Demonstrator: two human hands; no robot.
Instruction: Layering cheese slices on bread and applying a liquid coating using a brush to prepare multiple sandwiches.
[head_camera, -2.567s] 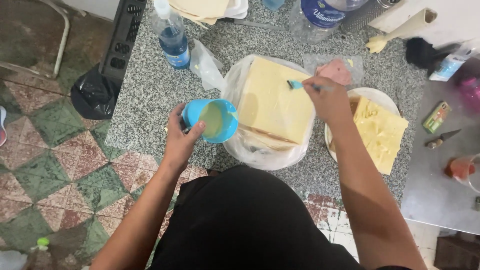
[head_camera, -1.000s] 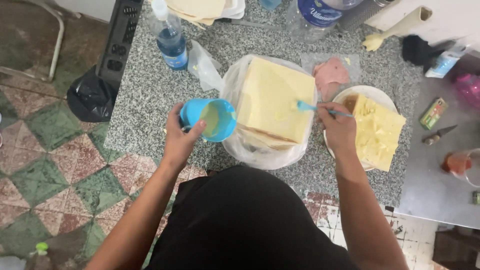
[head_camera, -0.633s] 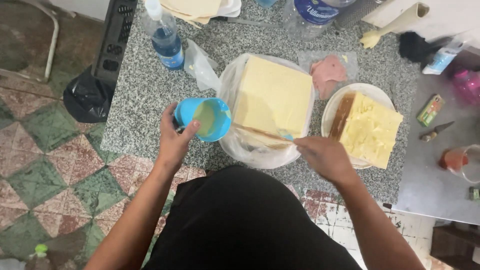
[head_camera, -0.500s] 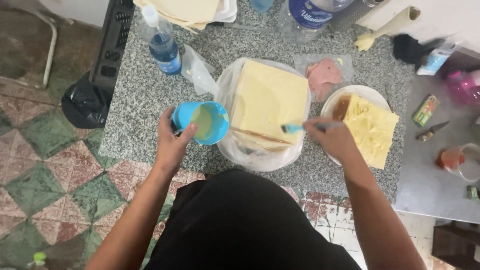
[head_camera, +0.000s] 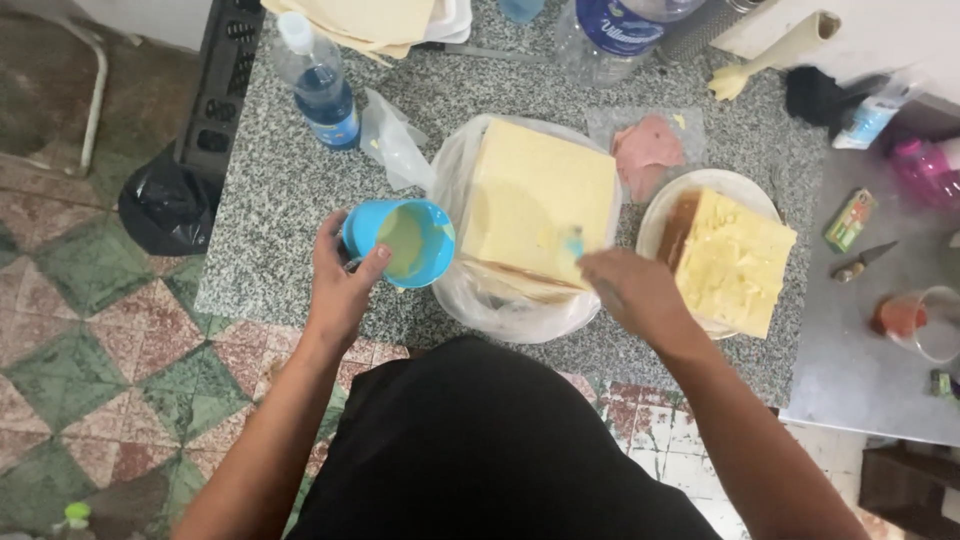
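Note:
My left hand (head_camera: 341, 285) grips a blue cup (head_camera: 400, 243) of pale yellow cream, tilted over the granite counter (head_camera: 270, 200). My right hand (head_camera: 630, 290) holds a small blue-tipped brush (head_camera: 574, 243) against the near right part of a big square slab of bread (head_camera: 538, 200), which lies on a clear plastic bag (head_camera: 500, 305). To the right, a white plate (head_camera: 668, 205) carries a stacked sandwich topped with cream (head_camera: 735, 260).
Ham slices (head_camera: 648, 150) lie on plastic behind the plate. A blue-liquid bottle (head_camera: 320, 85) and a large water bottle (head_camera: 620, 25) stand at the back. A knife (head_camera: 862, 262), a small packet (head_camera: 850, 220) and a clear cup (head_camera: 925, 322) sit on the grey table at right.
My right hand swept the brush from the slab's far right edge to the near edge, then left across it. The cup stayed in my left hand.

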